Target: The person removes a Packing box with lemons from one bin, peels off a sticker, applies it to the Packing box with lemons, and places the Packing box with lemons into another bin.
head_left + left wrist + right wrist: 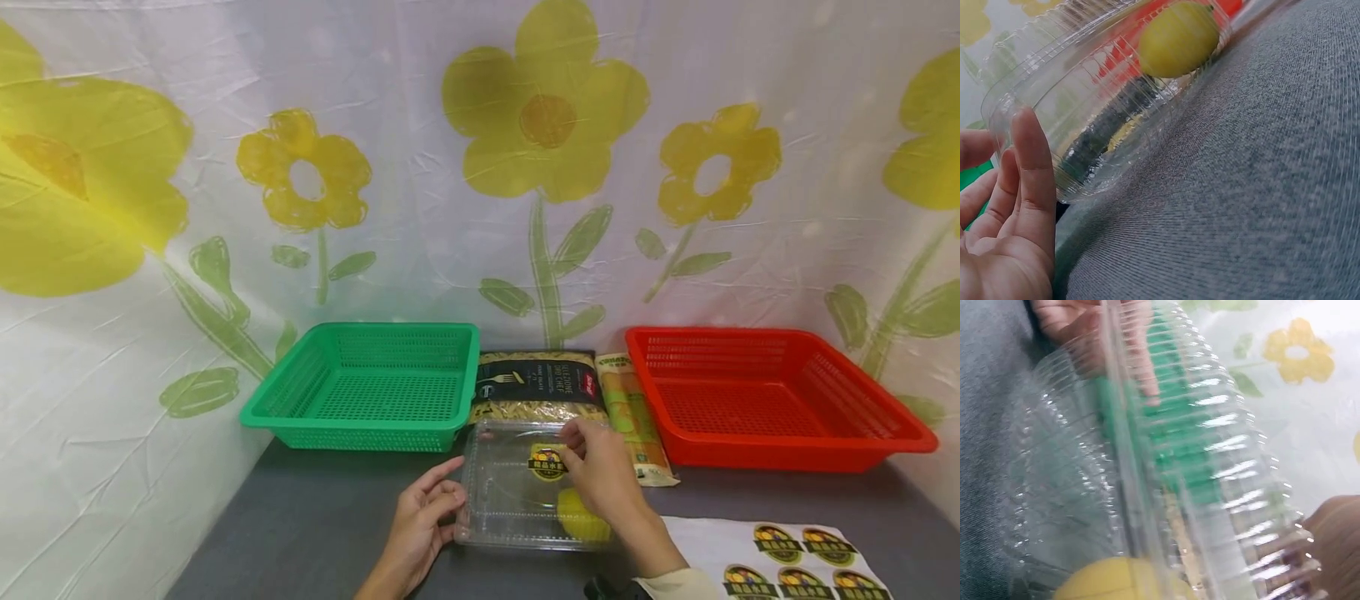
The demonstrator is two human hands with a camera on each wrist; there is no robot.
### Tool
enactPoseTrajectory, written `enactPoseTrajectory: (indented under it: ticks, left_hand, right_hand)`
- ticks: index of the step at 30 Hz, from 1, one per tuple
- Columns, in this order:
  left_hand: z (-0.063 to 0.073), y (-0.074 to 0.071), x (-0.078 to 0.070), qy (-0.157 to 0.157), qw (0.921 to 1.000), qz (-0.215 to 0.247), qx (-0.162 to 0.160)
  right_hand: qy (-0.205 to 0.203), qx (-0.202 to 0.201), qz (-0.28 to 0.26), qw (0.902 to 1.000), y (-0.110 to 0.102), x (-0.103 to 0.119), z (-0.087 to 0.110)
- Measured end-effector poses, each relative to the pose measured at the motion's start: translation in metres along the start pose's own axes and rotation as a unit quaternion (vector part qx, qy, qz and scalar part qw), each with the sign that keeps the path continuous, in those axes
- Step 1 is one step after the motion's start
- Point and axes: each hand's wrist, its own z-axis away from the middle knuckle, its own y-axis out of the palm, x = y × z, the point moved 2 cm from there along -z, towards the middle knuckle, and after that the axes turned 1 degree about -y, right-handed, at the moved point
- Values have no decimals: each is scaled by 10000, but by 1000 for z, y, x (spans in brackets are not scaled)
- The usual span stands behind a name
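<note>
A clear plastic clamshell box (510, 487) lies in front of me, a yellow lemon (1179, 39) inside it. On its lid is a round black-and-yellow sticker (546, 462). My left hand (423, 521) is at the box's left edge, fingertips against the side wall and fingers loosely extended. Over the right part of the lid, my right hand (603, 467) has its thumb beside the sticker and its fingers a little farther back. In the right wrist view only part of that hand (1335, 534) shows, low at the right edge.
Behind the box lie a pasta bag (540, 387) and a slim green-and-orange packet (637, 417). A green basket (360, 437) stands at back left, a red basket (795, 450) at back right. A sheet of matching stickers (705, 537) lies at front right.
</note>
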Motion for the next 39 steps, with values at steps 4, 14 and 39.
enactPoseTrajectory:
  ticks: [4, 14, 39]
  left_hand:
    - [0, 0, 0, -45, 10000, 49, -41]
    - [4, 4, -8, -234, 9983, -456, -285]
    - [15, 29, -23, -843, 9897, -1139, -190]
  right_hand:
    - [275, -557, -355, 9974, -13, -4, -3]
    - [879, -2108, -855, 9698, -76, -26, -6]
    - [3785, -5019, -5144, 5833, -166, -163, 20]
